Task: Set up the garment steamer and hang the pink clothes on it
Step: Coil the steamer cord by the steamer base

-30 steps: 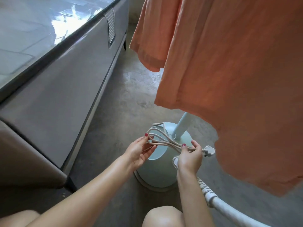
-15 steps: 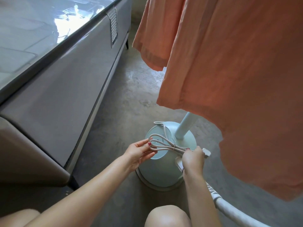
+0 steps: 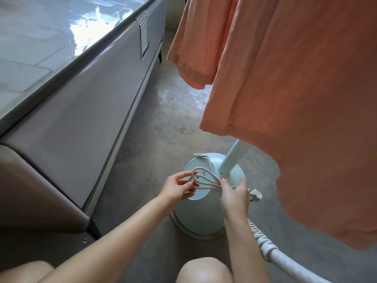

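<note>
Both hands have shifted a little along the coiled power cord (image 3: 206, 181) since a second ago: the left hand (image 3: 177, 187) has slid off the loop ends and the right hand (image 3: 234, 196) now covers more of the bundle near the plug (image 3: 255, 195). Smooth, pale beige and round in section, the cord is gathered into long narrow loops above the steamer base (image 3: 201, 213) — a rounded, pale mint plastic tub with a matte sheen, standing on the rough grey concrete floor (image 3: 155, 139). From its top rises a straight pole (image 3: 234, 156) of the same colour, disappearing behind the pink garment (image 3: 295, 99), a thin, slightly crinkled woven fabric with stitched hems that hangs over the steamer. A ribbed white steam hose (image 3: 265, 244) curves away at lower right.

Left forearm reaches in diagonally; its fingers are loosely spread, thumb and forefinger tips lightly pinching a loop. Right wrist is bent downward, fingers curled and clamped around the bundled strands. Beside them stands a glossy grey chest freezer (image 3: 71, 123) with a louvred vent (image 3: 144, 35).
</note>
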